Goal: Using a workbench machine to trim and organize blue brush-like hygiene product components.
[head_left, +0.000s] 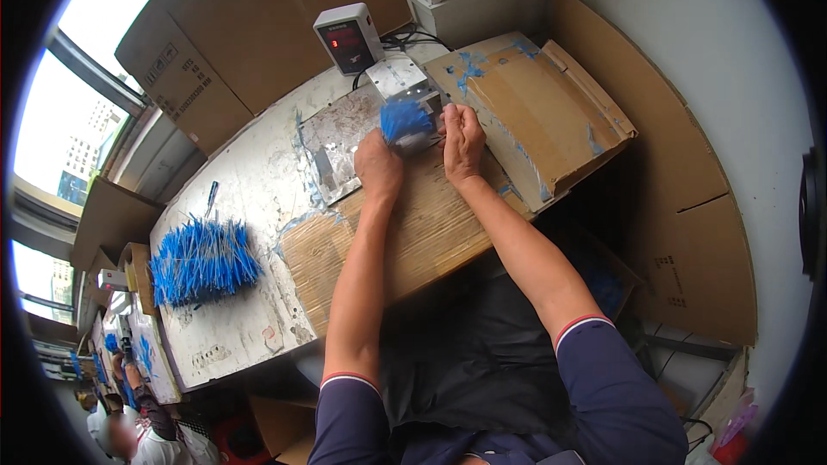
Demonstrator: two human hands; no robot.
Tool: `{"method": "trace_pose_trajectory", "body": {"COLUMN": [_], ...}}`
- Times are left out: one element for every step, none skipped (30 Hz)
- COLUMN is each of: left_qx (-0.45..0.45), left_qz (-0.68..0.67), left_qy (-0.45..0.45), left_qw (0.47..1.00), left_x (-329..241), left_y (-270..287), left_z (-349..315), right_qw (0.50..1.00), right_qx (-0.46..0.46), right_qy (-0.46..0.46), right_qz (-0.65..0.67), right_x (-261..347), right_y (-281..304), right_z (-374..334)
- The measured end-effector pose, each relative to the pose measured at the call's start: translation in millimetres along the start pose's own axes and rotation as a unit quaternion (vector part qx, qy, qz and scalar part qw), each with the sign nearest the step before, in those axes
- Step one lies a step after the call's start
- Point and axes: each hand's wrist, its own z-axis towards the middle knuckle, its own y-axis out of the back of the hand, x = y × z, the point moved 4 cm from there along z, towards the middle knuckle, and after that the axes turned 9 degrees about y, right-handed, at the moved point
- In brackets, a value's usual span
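At the metal device (pixel 398 77) on the far side of the bench, my left hand (pixel 379 165) is closed on a bundle of thin blue strips (pixel 405 120). The strips fan out upward from the hand, in front of the device's metal block. My right hand (pixel 463 142) is just right of the bundle, its fingers curled together beside the metal part. Whatever its fingertips pinch, if anything, is too small to tell. On the left of the bench lies a large pile of similar thin blue and whitish strips (pixel 205 265).
A box with a red lit display (pixel 348 39) stands behind the device, with black cables. A cardboard box (pixel 543 112) sits to the right. Flat cardboard (pixel 413 224) covers the bench's near edge. Upright cardboard (pixel 267 26) lines the back. A co-worker (pixel 151 430) is at lower left.
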Motion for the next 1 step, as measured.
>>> {"method": "trace_pose_trajectory", "body": {"left_qx": [0.016], "left_qz": [0.002], "left_qy": [0.006], "left_qw": [1.000], "left_x": [3.3], "left_y": [2.2], "left_z": [2.6], "right_qw": [1.000], "right_qx": [0.006], "right_qy": [0.022], "right_qz": [-0.015], "right_x": [5.5], "right_y": [-1.2], "right_z": [-0.5]}}
